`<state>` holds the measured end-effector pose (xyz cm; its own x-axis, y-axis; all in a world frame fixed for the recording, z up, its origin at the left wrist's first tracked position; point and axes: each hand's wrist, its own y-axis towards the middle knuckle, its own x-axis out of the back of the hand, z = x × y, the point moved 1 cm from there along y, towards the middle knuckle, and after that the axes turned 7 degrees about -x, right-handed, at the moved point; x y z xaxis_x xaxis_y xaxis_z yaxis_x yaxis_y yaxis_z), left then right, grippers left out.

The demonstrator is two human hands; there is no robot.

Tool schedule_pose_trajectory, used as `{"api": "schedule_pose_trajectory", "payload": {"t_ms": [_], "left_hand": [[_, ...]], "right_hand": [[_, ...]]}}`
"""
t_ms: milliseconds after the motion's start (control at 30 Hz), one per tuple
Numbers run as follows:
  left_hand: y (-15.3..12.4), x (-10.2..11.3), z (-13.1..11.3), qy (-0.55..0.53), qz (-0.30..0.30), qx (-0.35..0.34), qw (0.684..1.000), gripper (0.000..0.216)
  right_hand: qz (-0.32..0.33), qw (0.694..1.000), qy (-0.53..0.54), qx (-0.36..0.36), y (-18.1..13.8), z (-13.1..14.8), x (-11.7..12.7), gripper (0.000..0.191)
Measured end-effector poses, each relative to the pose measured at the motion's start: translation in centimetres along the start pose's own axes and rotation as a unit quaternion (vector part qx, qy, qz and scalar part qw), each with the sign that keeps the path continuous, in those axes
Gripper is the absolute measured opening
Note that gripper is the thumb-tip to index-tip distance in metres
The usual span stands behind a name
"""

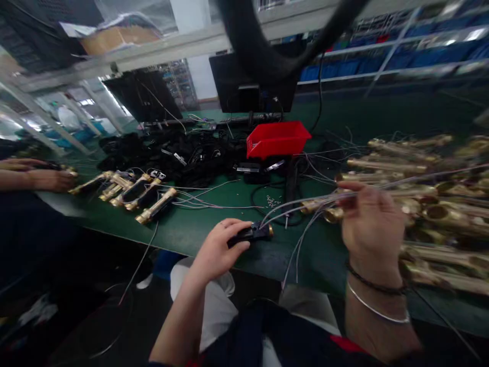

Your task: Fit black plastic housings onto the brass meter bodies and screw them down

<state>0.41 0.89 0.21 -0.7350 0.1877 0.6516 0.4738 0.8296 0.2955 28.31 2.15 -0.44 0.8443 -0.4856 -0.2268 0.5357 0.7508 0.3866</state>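
Brass-and-black assemblies (133,191) lie in a short row on the green tabletop (202,227) at left, judged finished; a far larger heap of brass tubes (439,204) lies at right, apparently unworked. The left hand (219,250) rests at the near edge, fingers closed round a black brass-tipped piece (252,233); the right hand (370,224) is raised, back to the camera, fingers pinching thin wires (305,204).

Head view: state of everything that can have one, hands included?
Left hand, closed around black and brass part
Right hand, raised, pinching thin wires
Red bin, upright, contents hidden
Monitor, dark
Row of brass parts, lying flat on the table
Heap of brass parts, piled, blurred
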Motion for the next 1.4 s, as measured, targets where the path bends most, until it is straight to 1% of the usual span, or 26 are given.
{"api": "schedule_pose_trajectory", "payload": {"t_ms": [33,67,100,133,167,200,267,367,433,500,533,600,667,700,733,833,900,967,1067,1133,1233,1300,1400], "left_hand": [[0.6,0.1,-0.5,0.006,0.015,-0.011,1.0,0.04],[1.2,0.2,-1.0,0.009,0.026,-0.021,0.999,0.04],[1.8,0.3,-1.4,0.009,0.032,-0.031,0.999,0.041],[2.3,0.4,-1.7,0.006,0.033,-0.04,0.999,0.042],[2.8,0.5,-1.9,0.004,0.035,-0.052,0.998,0.044],[3.1,0.6,-1.8,-0.003,0.026,-0.062,0.998,0.046],[3.5,0.6,-1.1,-0.051,-0.015,-0.069,0.996,0.051],[3.3,0.0,1.0,-0.154,-0.093,-0.044,0.983,0.057],[2.7,-0.8,2.6,-0.152,-0.129,-0.006,0.98,0.058],[2.2,-1.8,3.6,-0.094,-0.148,0.023,0.984,0.06],[2.0,-2.4,3.8,-0.057,-0.144,0.024,0.988,0.059],[1.9,-3.6,3.7,0.03,-0.1,-0.012,0.994,0.048],[2.2,-4.7,3.2,0.114,-0.047,-0.056,0.991,0.032],[2.4,-5.2,2.9,0.144,-0.029,-0.069,0.987,0.028],[2.7,-5.5,2.7,0.162,-0.022,-0.073,0.984,0.026],[3.6,-6.4,2.2,0.188,-0.036,-0.056,0.98,0.022],[4.2,-6.7,2.1,0.205,-0.048,-0.042,0.977,0.023],[4.7,-6.8,2.1,0.211,-0.059,-0.033,0.975,0.026],[4.8,-6.4,2.1,0.195,-0.063,-0.043,0.978,0.028],[4.5,-5.7,2.5,0.182,-0.06,-0.063,0.98,0.029],[4.2,-4.6,4.2,0.212,-0.091,-0.098,0.968,0.033],[4.2,-4.3,5.3,0.217,-0.083,-0.089,0.968,0.033],[3.8,-4.5,5.8,0.226,-0.038,-0.03,0.973,0.031]], "right_hand": [[0.128,0.991,-0.042,-0.023,-1.2,0.2,-1.2,0.025],[0.232,0.969,-0.079,-0.041,-2.4,0.3,-2.4,0.032],[0.31,0.943,-0.109,-0.054,-3.5,0.4,-3.3,0.038],[0.362,0.92,-0.133,-0.063,-4.3,0.5,-4.1,0.042],[0.387,0.908,-0.151,-0.06,-4.8,0.4,-4.6,0.042],[0.387,0.905,-0.166,-0.056,-5.0,0.4,-5.0,0.04],[0.37,0.909,-0.183,-0.057,-4.9,0.0,-5.2,0.039],[0.365,0.909,-0.175,-0.101,-4.2,-1.1,-5.0,0.039],[0.325,0.922,-0.138,-0.156,-3.9,-2.1,-5.0,0.041],[0.268,0.933,-0.087,-0.222,-3.7,-3.4,-5.2,0.051],[0.244,0.934,-0.057,-0.254,-3.7,-4.0,-5.4,0.057],[0.22,0.926,0.01,-0.307,-3.8,-5.0,-5.8,0.062],[0.222,0.911,0.081,-0.339,-3.9,-5.5,-6.1,0.058],[0.226,0.902,0.115,-0.349,-4.0,-5.7,-6.1,0.054],[0.23,0.894,0.145,-0.356,-4.0,-5.8,-6.1,0.049],[0.231,0.879,0.196,-0.367,-4.0,-5.8,-5.9,0.039],[0.232,0.878,0.203,-0.367,-4.0,-5.8,-5.8,0.04],[0.251,0.876,0.192,-0.365,-4.3,-5.6,-6.0,0.044],[0.27,0.88,0.163,-0.356,-4.9,-5.3,-6.6,0.05],[0.252,0.891,0.156,-0.344,-5.2,-5.4,-7.1,0.051],[0.22,0.905,0.157,-0.328,-5.0,-6.1,-7.7,0.055],[0.22,0.912,0.146,-0.315,-4.9,-6.6,-7.9,0.056],[0.263,0.915,0.101,-0.29,-5.4,-6.5,-8.1,0.053]]}}
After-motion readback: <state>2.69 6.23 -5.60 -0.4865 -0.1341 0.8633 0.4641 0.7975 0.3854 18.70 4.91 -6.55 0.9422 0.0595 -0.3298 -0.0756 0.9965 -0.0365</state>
